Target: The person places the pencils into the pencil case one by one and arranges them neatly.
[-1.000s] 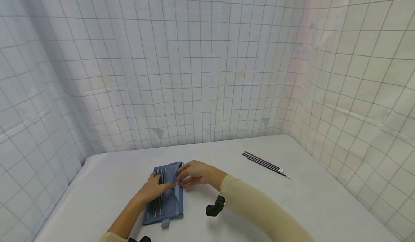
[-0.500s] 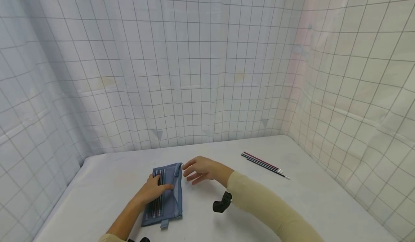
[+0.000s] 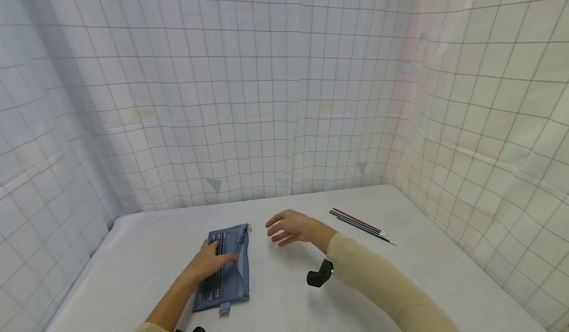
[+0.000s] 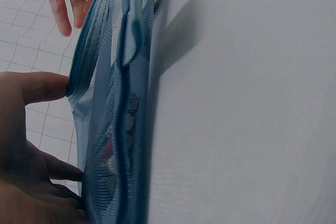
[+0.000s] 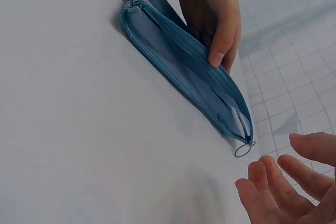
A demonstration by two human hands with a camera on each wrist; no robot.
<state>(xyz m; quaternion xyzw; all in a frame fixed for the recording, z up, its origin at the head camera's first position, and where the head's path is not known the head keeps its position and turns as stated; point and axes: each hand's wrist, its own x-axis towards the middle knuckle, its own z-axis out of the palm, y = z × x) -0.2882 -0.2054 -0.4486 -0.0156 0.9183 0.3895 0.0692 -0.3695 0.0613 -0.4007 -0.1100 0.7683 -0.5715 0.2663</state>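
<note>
A blue mesh zip pencil case lies flat on the white table, with several pencils visible through its mesh. Its zip side gapes in the right wrist view, and a ring hangs at one end of the zip. My left hand rests on top of the case, fingers spread over the pencils and thumb near the zip edge. Off the case to its right, my right hand hovers above the table with relaxed, slightly bent fingers and nothing in them. The left wrist view shows the case's end with its fabric tab.
Several thin pencils, dark ones and a red one, lie side by side toward the back right of the table. White gridded curtains stand behind and on both sides.
My right hand has let go of the zip edge at the case's far corner and moved right, away from it. The left hand has stayed on the case.
</note>
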